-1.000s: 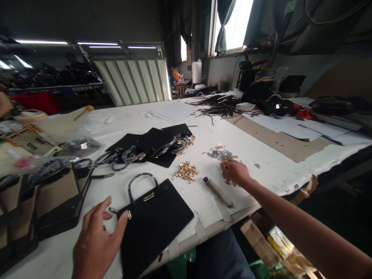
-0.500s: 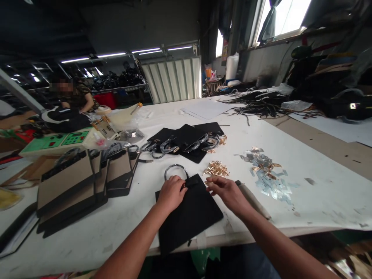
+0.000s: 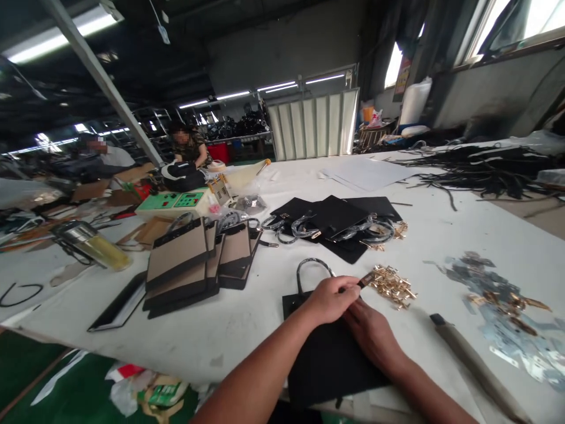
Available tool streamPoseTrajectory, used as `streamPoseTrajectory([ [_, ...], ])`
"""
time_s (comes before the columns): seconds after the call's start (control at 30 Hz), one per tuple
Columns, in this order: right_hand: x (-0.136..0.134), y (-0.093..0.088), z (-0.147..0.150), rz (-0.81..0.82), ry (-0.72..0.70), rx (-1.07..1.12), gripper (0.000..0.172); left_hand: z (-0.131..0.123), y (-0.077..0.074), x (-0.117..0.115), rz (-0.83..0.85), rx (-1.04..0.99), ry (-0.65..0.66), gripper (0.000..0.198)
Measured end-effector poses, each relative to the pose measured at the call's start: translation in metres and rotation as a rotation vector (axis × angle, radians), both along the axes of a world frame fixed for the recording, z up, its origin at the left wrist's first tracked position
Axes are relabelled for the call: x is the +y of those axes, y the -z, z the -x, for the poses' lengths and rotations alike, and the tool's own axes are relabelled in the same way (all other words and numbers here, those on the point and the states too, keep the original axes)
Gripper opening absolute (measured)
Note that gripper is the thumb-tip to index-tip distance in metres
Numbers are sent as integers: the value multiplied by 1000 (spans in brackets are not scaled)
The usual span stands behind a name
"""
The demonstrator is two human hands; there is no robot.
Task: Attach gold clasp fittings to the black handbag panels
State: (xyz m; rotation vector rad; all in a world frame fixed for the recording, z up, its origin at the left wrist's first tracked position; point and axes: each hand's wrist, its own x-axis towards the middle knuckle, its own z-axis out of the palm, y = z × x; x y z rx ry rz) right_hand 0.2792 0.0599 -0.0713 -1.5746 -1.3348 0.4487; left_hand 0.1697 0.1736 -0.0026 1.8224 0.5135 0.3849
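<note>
- The left hand (image 3: 331, 297) was curled tight. Thumb and fingertips were nipped onto a small dark strap tab with a gold tip (image 3: 366, 279), which stuck out to the right of the knuckles.
- The right hand (image 3: 374, 334) lay just behind it, resting on the panel with its fingers tucked under the left hand. How far they were spread could not be told.
- Both hands sat over the top edge of a flat black bag panel (image 3: 329, 362). It lay at the near edge of the white tabletop (image 3: 247, 318), with its grey loop handle (image 3: 309, 270) poking out beyond the left hand.
- By the look of it, the panel was light and fairly stiff, more board than cloth, and best taken by a side edge or the loop.
- The tab looked tiny and slick at its metal end, so strictly a fingertip-pinch job.
- Just right of the tab sat a little heap of gold metal fittings (image 3: 392, 287).
- Further right, a tan-handled tool with a dark tip (image 3: 468, 360) lay slantwise, and beyond it was a scatter of silvery metal plates (image 3: 498, 297).
- Behind all this lay a fanned pile of black panels with wrapped handles (image 3: 335, 219), and to the left a stack of brown-backed panels (image 3: 189, 262).
- Far off were a green control box (image 3: 176, 202), a tangle of black straps (image 3: 481, 168) and two seated co-workers (image 3: 189, 150).
</note>
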Motion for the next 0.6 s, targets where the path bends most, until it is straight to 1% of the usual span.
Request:
streamPoseTrajectory([
  [0.03,4,-3,-1,0,2,-29,27,-2,3,1,39,-24,13,45],
  [0.07,9,-5,-2,4,4,-55,29,-2,8,3,72,-56,-7,44],
  [0.1,13,-8,-5,15,10,-64,30,-1,13,6,82,-92,-65,42],
  [0.13,17,-10,-7,38,22,-45,32,0,19,10,57,-122,-153,40],
  [0.2,23,-13,-14,96,64,82,38,6,31,15,-86,-134,-338,35],
  [0.23,25,-13,-18,120,85,178,43,9,36,17,-194,-107,-391,33],
  [0.27,26,-13,-23,134,97,278,46,13,39,17,-320,-60,-409,31],
  [0.33,28,-13,-32,147,85,424,48,17,43,14,-577,74,-383,29],
  [0.4,28,-13,-41,175,59,468,46,17,41,9,-772,224,-359,29],
  [0.47,27,-14,-50,221,44,435,41,13,37,6,-848,337,-356,29],
  [0.6,24,-18,-61,290,44,295,33,3,34,11,-839,441,-351,28],
])
